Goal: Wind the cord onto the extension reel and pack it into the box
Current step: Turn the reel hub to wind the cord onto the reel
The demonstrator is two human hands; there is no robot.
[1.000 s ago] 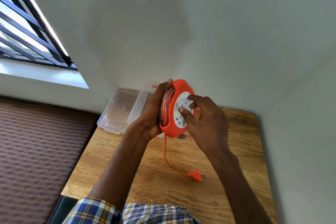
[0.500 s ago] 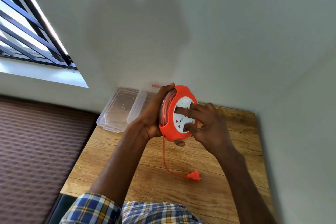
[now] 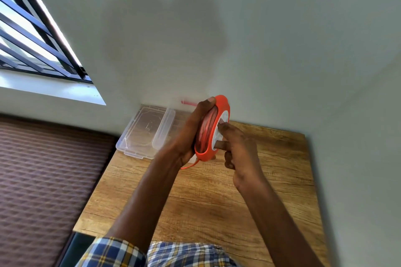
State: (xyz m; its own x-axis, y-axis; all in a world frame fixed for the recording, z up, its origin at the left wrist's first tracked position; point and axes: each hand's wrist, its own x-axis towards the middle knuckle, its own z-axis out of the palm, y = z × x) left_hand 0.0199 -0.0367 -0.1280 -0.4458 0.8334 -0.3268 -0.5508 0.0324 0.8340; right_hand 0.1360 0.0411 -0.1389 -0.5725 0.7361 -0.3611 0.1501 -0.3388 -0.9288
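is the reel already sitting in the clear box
No, the reel is held above the table between the left hand and right hand, beside the clear box.

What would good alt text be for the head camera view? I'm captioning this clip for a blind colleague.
A person holds an orange extension reel upright above a wooden table, the left hand gripping its rim while the right hand presses fingers on its white socket face. A short loop of orange cord hangs below, and an open clear plastic box sits behind by the wall.
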